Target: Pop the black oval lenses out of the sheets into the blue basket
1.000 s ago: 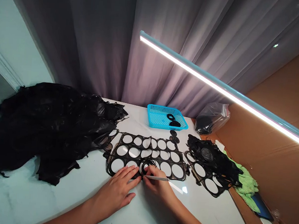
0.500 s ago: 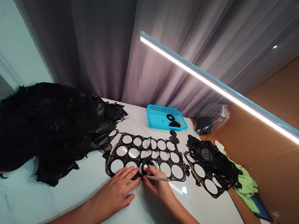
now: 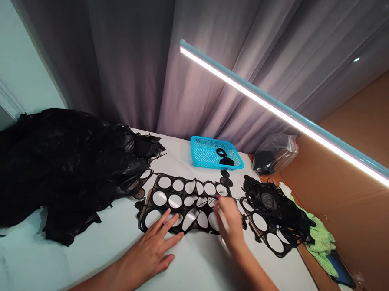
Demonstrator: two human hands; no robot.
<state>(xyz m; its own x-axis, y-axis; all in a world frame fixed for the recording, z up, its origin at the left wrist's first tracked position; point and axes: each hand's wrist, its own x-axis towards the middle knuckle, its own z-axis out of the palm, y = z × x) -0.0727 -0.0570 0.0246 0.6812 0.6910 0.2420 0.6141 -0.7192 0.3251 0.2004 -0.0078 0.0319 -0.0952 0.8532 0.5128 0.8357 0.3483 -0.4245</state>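
Note:
My left hand (image 3: 158, 243) lies with fingers spread on the near edge of a black, thin sheet (image 3: 167, 208) with rows of round holes. White tabletop shows through these holes. Over the sheet's right part, my right hand (image 3: 230, 221) is raised and blurred, its fingers closed. A thin, pale flat tool (image 3: 222, 217) runs along its palm; its kind is unclear. Thin dark material shows near the fingertips, too smeared to make out. Small black discs (image 3: 225, 178) lie just beyond the sheet's far right corner.
A blue plastic basket (image 3: 206, 164) holding black rings and discs stands at the back. Black sheet scraps (image 3: 66, 169) are heaped at left. More holed scraps (image 3: 276, 210) lie at right, beside a green cloth (image 3: 321, 243) and a clear bag (image 3: 280, 152). A tube lamp (image 3: 275, 104) hangs above.
My right hand has moved up and right, away from the near edge. The black ring at its fingertips is no longer distinct there. My left hand stays nearly in place, fingers more spread.

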